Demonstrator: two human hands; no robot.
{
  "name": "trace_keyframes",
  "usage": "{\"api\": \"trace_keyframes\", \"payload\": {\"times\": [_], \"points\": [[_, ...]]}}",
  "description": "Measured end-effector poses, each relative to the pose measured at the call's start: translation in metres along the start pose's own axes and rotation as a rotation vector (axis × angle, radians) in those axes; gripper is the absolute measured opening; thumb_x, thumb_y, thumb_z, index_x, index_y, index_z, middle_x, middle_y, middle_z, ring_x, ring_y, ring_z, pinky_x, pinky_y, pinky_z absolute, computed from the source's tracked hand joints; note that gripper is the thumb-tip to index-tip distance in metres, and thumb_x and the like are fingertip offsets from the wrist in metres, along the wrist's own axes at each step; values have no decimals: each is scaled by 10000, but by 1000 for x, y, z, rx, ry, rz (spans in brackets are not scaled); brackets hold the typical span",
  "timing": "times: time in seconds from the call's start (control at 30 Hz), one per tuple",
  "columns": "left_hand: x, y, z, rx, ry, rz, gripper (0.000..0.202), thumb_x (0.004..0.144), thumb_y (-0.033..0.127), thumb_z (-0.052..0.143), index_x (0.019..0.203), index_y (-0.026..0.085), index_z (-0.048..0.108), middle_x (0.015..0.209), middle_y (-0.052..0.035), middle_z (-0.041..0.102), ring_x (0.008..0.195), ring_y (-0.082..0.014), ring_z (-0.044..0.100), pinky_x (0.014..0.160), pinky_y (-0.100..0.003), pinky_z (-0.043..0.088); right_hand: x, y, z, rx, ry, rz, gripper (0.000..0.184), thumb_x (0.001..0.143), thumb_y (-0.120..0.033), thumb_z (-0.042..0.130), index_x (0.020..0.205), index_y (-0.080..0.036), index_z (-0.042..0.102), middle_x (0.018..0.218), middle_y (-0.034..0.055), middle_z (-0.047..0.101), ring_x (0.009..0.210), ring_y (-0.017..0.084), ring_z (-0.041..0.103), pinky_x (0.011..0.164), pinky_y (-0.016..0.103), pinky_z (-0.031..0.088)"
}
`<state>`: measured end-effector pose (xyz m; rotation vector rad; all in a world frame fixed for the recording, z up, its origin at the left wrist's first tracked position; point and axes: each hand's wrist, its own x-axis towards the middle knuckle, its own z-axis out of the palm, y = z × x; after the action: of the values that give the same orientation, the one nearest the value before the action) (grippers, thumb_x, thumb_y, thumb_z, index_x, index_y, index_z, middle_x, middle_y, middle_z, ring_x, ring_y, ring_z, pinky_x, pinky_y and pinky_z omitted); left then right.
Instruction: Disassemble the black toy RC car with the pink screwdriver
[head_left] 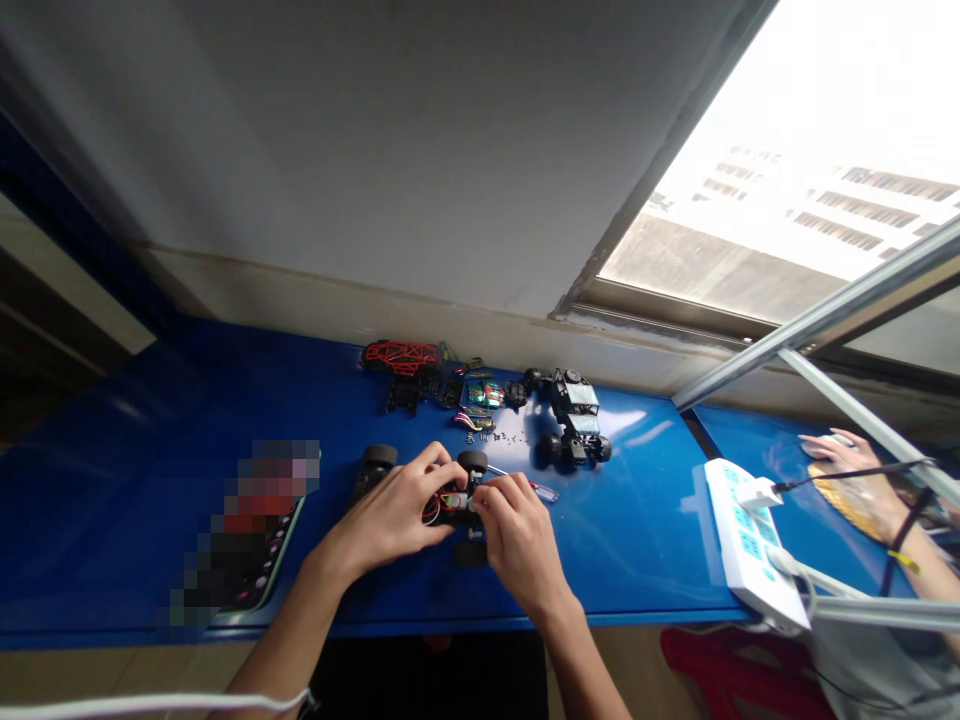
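Observation:
My left hand (394,510) is closed around a small black toy car chassis (450,500) with black wheels and red and white wires, resting on the blue table (637,540). My right hand (517,535) is pinched at the chassis's right side; what its fingertips hold is too small to name. A screwdriver with a clear handle (541,490) lies just behind my right hand.
Behind the hands lie a red roll cage (403,356), black parts, a circuit board (484,394), several loose screws (506,437) and an assembled black toy truck (574,418). A white power strip (746,530) sits at right. Another person's hand (847,470) rests far right.

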<state>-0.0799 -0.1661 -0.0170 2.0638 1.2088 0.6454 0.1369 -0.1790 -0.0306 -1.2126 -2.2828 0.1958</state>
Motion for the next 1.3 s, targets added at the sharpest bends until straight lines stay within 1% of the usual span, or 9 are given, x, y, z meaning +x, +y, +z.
{"api": "trace_keyframes", "payload": {"times": [0.2, 0.33, 0.57, 0.93, 1.13, 1.3], "points": [[0, 0, 0, 4, 6, 6, 374, 787, 114, 733, 1111, 268, 627, 1151, -18, 563, 945, -181, 661, 867, -287, 524, -1, 1, 2, 40, 16, 17, 206, 1038, -99, 491, 968, -225, 637, 986, 71, 692, 888, 234, 580, 790, 372, 495], [0, 0, 0, 4, -4, 1, 380, 789, 105, 730, 1113, 271, 621, 1159, -15, 556, 953, -181, 661, 879, -290, 519, -1, 1, 3, 64, 1, 22, 216, 1045, -96, 474, 985, -222, 639, 988, 70, 691, 898, 228, 577, 799, 364, 503], [1, 0, 0, 8, -20, -4, 390, 792, 96, 735, 1116, 273, 612, 1160, -8, 547, 959, -178, 659, 875, -287, 512, -1, 2, 2, 12, -26, -1, 216, 1030, -79, 479, 982, -215, 640, 989, 73, 682, 897, 233, 571, 796, 364, 501], [1, 0, 2, 5, -25, 5, 386, 801, 91, 716, 1122, 276, 611, 1151, -9, 546, 974, -179, 656, 885, -290, 510, -3, 4, 4, -64, -61, -32, 229, 1005, -51, 490, 1032, -204, 657, 1010, 82, 677, 931, 254, 560, 808, 387, 498], [2, -2, 5, 12, -22, 12, 375, 798, 78, 713, 1105, 272, 617, 1140, -6, 546, 956, -169, 654, 853, -272, 515, -6, 9, 5, 73, -1, -4, 203, 1024, -93, 520, 978, -216, 675, 966, 66, 688, 895, 237, 562, 773, 366, 495], [2, -4, 6, 26, -32, 16, 392, 803, 86, 723, 1126, 277, 611, 1142, -5, 543, 940, -171, 658, 855, -275, 514, -11, 12, 10, 112, 45, 11, 197, 1042, -136, 534, 995, -219, 706, 960, 61, 698, 884, 220, 568, 790, 355, 509]]}}
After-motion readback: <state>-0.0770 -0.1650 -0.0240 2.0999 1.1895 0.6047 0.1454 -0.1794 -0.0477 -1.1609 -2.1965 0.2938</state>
